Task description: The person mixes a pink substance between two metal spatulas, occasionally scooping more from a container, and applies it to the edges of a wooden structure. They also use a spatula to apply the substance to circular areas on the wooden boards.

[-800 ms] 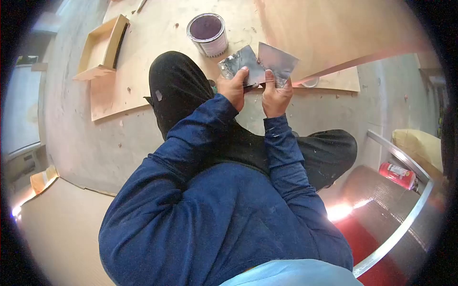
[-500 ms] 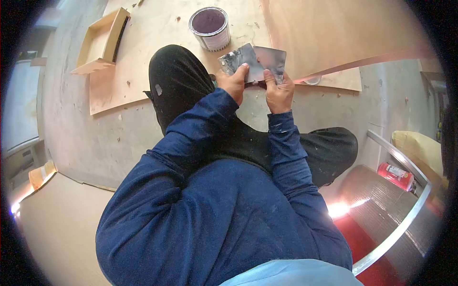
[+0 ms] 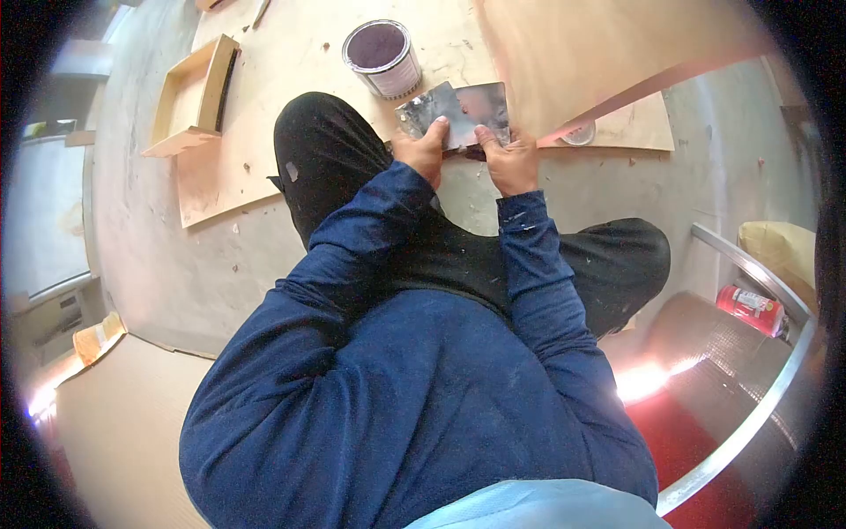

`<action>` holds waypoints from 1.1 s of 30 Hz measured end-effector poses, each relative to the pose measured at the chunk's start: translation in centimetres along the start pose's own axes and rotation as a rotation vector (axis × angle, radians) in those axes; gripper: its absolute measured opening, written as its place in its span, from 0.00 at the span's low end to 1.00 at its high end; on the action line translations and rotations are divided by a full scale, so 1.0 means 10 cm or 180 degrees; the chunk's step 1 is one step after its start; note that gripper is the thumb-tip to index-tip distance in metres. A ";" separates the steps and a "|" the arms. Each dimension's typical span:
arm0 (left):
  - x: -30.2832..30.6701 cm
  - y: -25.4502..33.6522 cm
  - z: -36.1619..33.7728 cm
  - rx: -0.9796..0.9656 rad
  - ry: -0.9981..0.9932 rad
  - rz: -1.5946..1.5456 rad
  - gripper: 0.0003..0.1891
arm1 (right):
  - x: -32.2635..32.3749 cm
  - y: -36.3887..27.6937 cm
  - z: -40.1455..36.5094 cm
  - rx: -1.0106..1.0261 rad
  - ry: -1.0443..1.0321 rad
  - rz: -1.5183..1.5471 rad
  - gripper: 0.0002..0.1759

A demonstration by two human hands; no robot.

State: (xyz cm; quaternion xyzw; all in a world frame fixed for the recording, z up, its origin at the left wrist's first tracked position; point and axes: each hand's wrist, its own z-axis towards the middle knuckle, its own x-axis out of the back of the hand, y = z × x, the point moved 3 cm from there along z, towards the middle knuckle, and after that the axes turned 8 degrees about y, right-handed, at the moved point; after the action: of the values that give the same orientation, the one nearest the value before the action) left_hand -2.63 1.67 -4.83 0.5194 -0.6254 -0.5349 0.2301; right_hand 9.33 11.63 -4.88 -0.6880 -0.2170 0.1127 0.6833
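My left hand [image 3: 421, 154] is closed on a flat metal scraper [image 3: 425, 108] smeared with pale residue, thumb on its face. A second flat metal scraper [image 3: 490, 104] is pinched in my right hand [image 3: 511, 160]; a small reddish spot shows on its face. The two blades overlap at their inner edges, in front of my knees. Whatever handles they have are hidden by my fingers. Just beyond them stands an open tin [image 3: 394, 78] with dark purplish-grey inside.
Plywood sheets [image 3: 264, 141] lie on the concrete floor [image 3: 211, 273]. A wooden drawer-like box [image 3: 187, 101] stands at the left. At the right are a raised wooden panel [image 3: 608, 53], a round lid [image 3: 579, 134], a metal frame [image 3: 758, 410] and a red can [image 3: 749, 309].
Both hands and scrapers have shifted slightly left in view, the right one more, so the blades overlap more. The whole view has also tilted a little.
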 end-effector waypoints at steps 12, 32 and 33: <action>0.00 0.07 0.08 -0.0685 -0.0303 0.0331 0.12 | -0.03 0.37 0.11 -0.0142 -0.0107 0.0380 0.08; -0.15 0.30 0.11 -0.0915 -0.1126 0.0353 0.14 | -0.02 1.09 0.36 0.0058 -0.1085 -0.0669 0.18; -0.17 0.33 0.12 -0.0896 -0.1110 0.0336 0.14 | -0.01 1.08 0.37 0.0045 -0.1100 -0.0692 0.18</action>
State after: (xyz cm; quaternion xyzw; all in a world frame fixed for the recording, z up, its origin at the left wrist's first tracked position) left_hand -4.36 3.37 -1.73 0.3485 -0.6012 -0.6858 0.2164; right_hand 9.12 15.18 -15.74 -0.6261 -0.4032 0.1563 0.6489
